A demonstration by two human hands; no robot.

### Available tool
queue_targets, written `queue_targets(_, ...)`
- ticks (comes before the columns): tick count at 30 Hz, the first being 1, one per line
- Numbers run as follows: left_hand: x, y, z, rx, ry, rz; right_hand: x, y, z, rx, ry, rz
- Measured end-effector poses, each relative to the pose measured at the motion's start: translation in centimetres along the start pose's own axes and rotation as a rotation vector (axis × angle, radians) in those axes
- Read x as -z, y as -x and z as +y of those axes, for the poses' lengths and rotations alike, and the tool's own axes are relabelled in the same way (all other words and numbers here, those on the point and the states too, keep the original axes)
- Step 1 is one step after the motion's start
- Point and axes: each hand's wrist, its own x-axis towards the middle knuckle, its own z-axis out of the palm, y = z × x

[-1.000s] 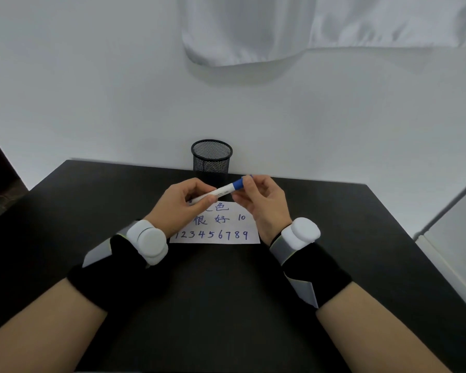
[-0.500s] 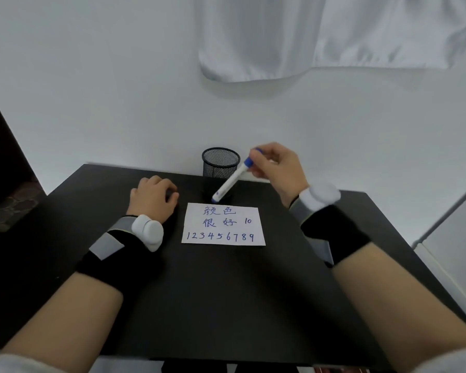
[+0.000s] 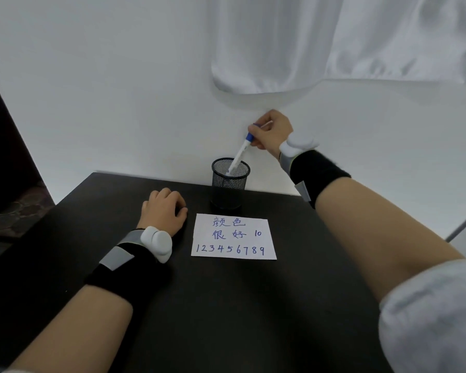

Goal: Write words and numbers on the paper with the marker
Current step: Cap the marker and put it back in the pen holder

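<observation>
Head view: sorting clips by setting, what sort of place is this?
Likely an indoor writing desk: black matte table against a white wall, black wire-mesh pen cup, handwritten white paper sheet.

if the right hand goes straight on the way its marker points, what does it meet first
The mesh pen cup. The right hand pinches the marker slanted down into it, tip past the rim, so the marker likely meets the cup's inside first; wall or bottom is unclear.
</observation>
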Motion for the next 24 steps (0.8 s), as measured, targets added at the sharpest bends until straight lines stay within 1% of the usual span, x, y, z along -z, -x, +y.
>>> queue_targets(4,-0.1,-0.1,-0.1,-0.01,0.008,0.005,-1.2,-0.3,1.6,0.006,0.123,-0.042)
queue_targets(8,-0.1,-0.1,-0.1,-0.017,0.003,0.0,-1.8,-0.4,2.5,-0.008,0.181,-0.083)
queue_targets(12,-0.1,-0.1,-0.1,-0.024,0.003,0.005,-2.3,-0.1,3.5,-0.026,0.183,-0.094)
queue_targets(16,-0.1,0.0,0.0,-0.03,0.013,0.03,-2.5,-0.2,4.0,-0.011,0.238,-0.071)
queue_targets(24,-0.1,0.1,-0.1,-0.028,0.01,0.025,-2.6,0.5,4.9,-0.056,0.176,-0.084)
